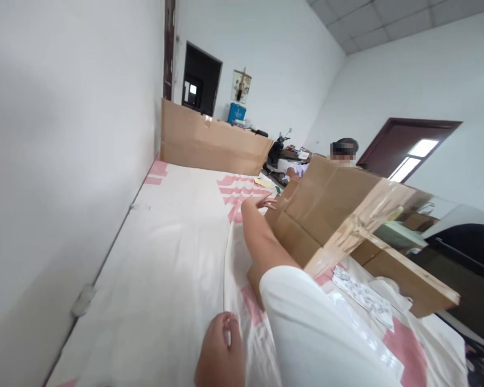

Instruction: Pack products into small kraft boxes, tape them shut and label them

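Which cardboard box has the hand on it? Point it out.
The near cardboard box with tape across its flaps; the right hand rests at its far corner. The far cardboard box by the wall stands untouched.

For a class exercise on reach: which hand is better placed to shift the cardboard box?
Probably right: the right hand touches the cardboard box at its side, while the left hand rests curled on the cloth, away from it.

Work surface covered with a white-and-pink printed sheet [173, 258], bearing a taped cardboard box [331, 209] at centre right, a folded cardboard panel [210, 142] at upper centre, and a printed label [365, 295] at lower right.
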